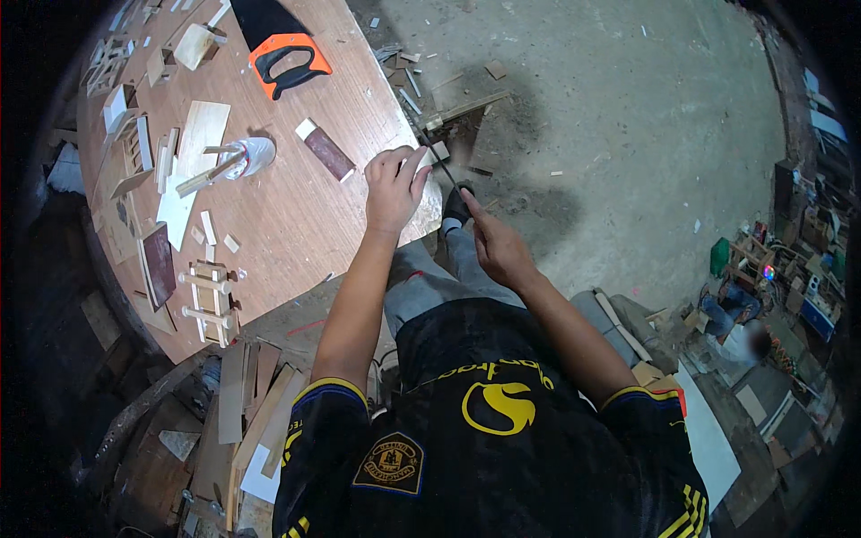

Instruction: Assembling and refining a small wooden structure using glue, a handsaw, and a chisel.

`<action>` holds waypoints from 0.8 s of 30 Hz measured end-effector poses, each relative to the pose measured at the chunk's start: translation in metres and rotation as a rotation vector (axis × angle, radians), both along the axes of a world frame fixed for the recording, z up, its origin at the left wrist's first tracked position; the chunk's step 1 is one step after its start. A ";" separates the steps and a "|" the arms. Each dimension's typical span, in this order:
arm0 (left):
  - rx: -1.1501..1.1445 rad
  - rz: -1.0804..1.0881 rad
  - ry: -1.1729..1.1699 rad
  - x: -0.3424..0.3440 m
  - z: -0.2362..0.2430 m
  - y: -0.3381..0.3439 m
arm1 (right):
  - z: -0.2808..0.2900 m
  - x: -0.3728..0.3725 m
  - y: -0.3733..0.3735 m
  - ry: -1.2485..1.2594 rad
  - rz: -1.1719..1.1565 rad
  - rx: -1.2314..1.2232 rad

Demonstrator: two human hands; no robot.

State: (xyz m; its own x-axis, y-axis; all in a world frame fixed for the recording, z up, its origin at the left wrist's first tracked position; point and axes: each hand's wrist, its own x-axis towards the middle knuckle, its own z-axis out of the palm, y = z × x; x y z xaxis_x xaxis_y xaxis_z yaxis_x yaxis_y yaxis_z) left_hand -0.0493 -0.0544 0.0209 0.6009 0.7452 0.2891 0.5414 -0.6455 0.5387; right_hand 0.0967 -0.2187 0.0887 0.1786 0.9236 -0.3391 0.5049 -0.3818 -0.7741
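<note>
Two bare hands are seen to the R of the white cup (pixel 258 157), well apart from it, by the edge of the surface (pixel 296 242). A pale wood block (pixel 437 152), jutting past that edge, is touched by the L hand's (pixel 395 188) bent fingers; whether it's pinched or just pressed can't be told. Farther R of the cup, a thin dark tool (pixel 444 168) is gripped by the R hand (pixel 504 251), fingers closed round its near end, index laid along it; the block is crossed by its shaft, contact unclear. Btwn cup & L hand, a maroon bar (pixel 328 152) w/ pale ends is laid. Beyond the cup, an orange-handled saw (pixel 290 65) is placed flat. Nearer the person than the cup, a small wood frame (pixel 210 303) is set.
</note>
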 end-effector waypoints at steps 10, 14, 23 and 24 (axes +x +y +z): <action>0.057 -0.003 -0.049 0.000 -0.007 0.000 | -0.031 -0.009 -0.012 -0.079 0.010 -0.027; 0.065 -0.012 -0.057 -0.001 -0.010 0.002 | -0.033 -0.017 -0.015 -0.094 -0.036 0.028; 0.043 -0.042 -0.090 -0.004 -0.018 0.002 | -0.038 -0.039 -0.027 -0.116 -0.122 0.011; 0.059 -0.039 -0.104 -0.005 -0.021 0.004 | -0.041 -0.040 -0.026 -0.120 -0.123 0.012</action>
